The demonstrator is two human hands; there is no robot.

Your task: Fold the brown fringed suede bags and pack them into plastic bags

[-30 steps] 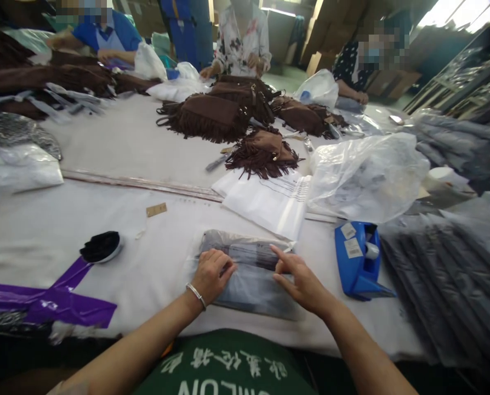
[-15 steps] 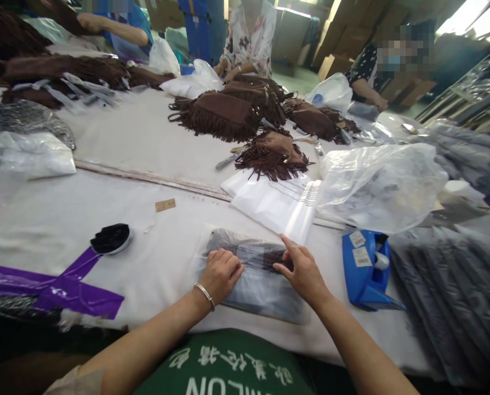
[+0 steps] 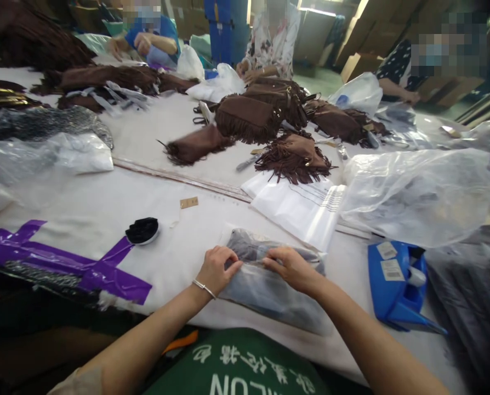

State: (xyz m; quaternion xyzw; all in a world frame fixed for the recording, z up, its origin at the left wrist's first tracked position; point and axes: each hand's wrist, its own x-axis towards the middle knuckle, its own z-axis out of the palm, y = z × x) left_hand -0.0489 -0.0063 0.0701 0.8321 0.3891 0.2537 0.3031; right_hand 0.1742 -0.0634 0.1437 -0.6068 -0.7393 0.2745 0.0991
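Observation:
A clear plastic bag (image 3: pixel 278 302) with a dark grey item inside lies flat on the white table before me. My left hand (image 3: pixel 220 266) pinches its upper left part, thumb and fingers closed on the plastic. Across from it, my right hand (image 3: pixel 286 266) has its fingertips together on the bag's upper middle. Between the hands the dark contents show through the film. Just beyond the bag lies a white printed plastic sheet (image 3: pixel 300 211).
A blue tape dispenser (image 3: pixel 387 280) and dark packed bags (image 3: pixel 471 296) are at the right. Left are a round black-topped dish (image 3: pixel 142 230) and purple tape (image 3: pixel 64 263). Brown fringed bags (image 3: pixel 249 118) lie farther back, near several people.
Both hands have closed on the bag, and my right fingers, spread before, have come together nearer my left hand. The view has shifted left. A brown fringed bag now lies left of the pile.

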